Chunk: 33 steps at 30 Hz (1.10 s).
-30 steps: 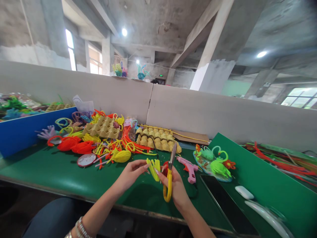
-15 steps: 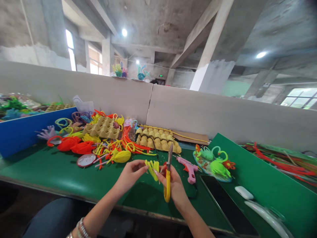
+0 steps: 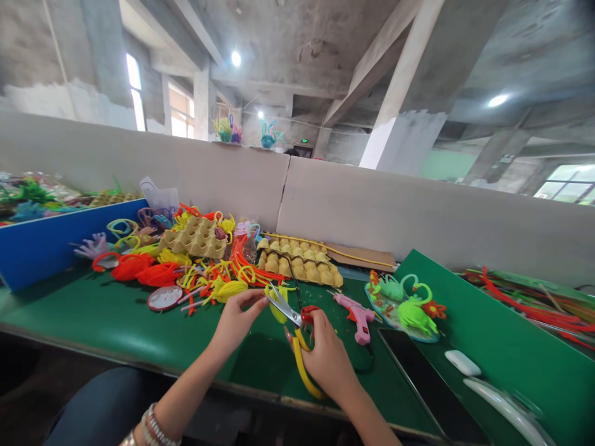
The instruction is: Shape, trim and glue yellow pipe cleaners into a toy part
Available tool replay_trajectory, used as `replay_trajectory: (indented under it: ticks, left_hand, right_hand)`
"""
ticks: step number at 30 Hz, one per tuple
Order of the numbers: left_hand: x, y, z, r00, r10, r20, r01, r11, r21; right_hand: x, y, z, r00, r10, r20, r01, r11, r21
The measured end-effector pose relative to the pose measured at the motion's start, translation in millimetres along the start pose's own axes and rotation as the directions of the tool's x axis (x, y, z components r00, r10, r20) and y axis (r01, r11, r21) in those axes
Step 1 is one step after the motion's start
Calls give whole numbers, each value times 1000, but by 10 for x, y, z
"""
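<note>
A small bundle of bent yellow pipe cleaners (image 3: 277,310) is pinched at its left side between the thumb and fingers of my left hand (image 3: 242,314). My right hand (image 3: 324,348) grips scissors (image 3: 292,314) with yellow and red handles. The parted blades point up and left and lie across the bundle, close to my left fingertips. Exactly which strands sit between the blades is too small to tell. Both hands are raised over the green table (image 3: 153,334). Just right of the scissors lies a pink glue gun (image 3: 357,314).
Orange and yellow pipe-cleaner pieces (image 3: 158,272) and egg trays (image 3: 297,263) crowd the back left and middle. On the right are a plaque with green swans (image 3: 416,313), a phone (image 3: 418,378) and a white case (image 3: 462,362). Blue (image 3: 69,238) and green (image 3: 493,322) dividers flank the table.
My right hand has turned the scissors from upright to pointing left, with the blades now spread over the yellow bundle. My right fingers have left the bundle; my left hand still holds it.
</note>
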State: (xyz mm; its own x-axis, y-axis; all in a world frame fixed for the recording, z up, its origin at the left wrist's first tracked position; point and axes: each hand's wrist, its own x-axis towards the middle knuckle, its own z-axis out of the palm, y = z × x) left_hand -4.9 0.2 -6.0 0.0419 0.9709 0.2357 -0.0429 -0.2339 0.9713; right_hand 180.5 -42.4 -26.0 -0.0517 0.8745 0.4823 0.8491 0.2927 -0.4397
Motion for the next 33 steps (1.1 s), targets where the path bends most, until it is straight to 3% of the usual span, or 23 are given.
replay_trajectory:
  ticks: [11, 19, 28, 33]
  left_hand:
    - [-9, 61, 10, 999, -13, 29, 14, 999, -42]
    - [-12, 20, -15, 999, 24, 42, -27, 997, 67]
    - [3, 94, -27, 990, -124, 67, 127, 991, -43]
    - [9, 97, -41, 989, -135, 68, 138, 989, -48]
  right_hand:
    - [-6, 26, 12, 998, 23, 53, -19, 996, -83]
    - [-1, 39, 8, 999, -19, 29, 22, 991, -133]
    - [7, 16, -35, 998, -25, 54, 30, 996, -80]
    - [2, 6, -37, 998, -11, 62, 15, 998, -61]
